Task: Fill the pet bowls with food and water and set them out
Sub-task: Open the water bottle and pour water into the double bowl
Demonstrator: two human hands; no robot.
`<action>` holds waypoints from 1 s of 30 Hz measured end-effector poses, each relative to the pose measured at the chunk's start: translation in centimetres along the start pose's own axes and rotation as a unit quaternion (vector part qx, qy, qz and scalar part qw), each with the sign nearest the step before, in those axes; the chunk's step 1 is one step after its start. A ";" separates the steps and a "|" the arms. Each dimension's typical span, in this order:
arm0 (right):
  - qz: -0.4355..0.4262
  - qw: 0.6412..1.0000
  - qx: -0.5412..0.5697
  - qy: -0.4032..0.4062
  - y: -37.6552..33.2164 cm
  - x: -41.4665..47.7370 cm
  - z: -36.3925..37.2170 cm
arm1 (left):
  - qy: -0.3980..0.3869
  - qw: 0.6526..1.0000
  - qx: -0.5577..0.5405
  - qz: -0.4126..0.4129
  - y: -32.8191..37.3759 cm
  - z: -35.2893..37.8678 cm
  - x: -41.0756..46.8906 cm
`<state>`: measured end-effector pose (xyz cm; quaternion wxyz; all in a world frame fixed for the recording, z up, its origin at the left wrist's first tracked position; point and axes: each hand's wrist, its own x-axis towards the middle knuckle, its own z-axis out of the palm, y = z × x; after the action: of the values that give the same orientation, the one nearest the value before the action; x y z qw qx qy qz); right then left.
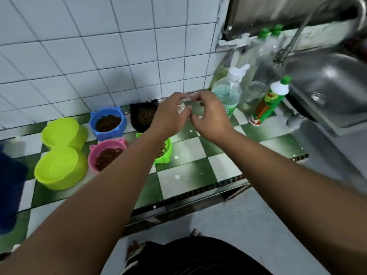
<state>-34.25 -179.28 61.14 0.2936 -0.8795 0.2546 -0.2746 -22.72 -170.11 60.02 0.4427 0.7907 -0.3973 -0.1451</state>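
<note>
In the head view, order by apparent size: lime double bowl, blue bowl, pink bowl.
1. lime double bowl, clearly largest.
2. pink bowl and blue bowl look alike; pink sits nearer the camera, so I do not rank them.

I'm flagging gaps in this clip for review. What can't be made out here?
Head view only:
pale item, pinched by left hand and right hand: fingers cover it, blurred; unidentifiable.
green bowl: mostly behind the left forearm.
dark blue object: cut by the left edge.
green-capped bottle: label blurred, unreadable.
</note>
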 end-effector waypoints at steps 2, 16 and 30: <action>-0.014 0.999 0.002 0.042 0.4 -0.6 -2.2 | -0.019 0.999 -0.025 0.002 0.6 1.3 0.9; 0.158 0.956 0.132 0.209 3.1 5.6 -6.8 | -0.107 0.978 -0.174 -0.043 2.9 8.9 5.5; 0.057 0.992 0.096 0.062 5.4 5.7 -9.2 | -0.123 0.980 -0.156 -0.001 1.3 9.2 7.0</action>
<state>-37.47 -189.93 65.73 0.3751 -0.8126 0.2947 -0.3349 -24.22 -181.15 56.69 0.5085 0.6883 -0.4204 -0.3016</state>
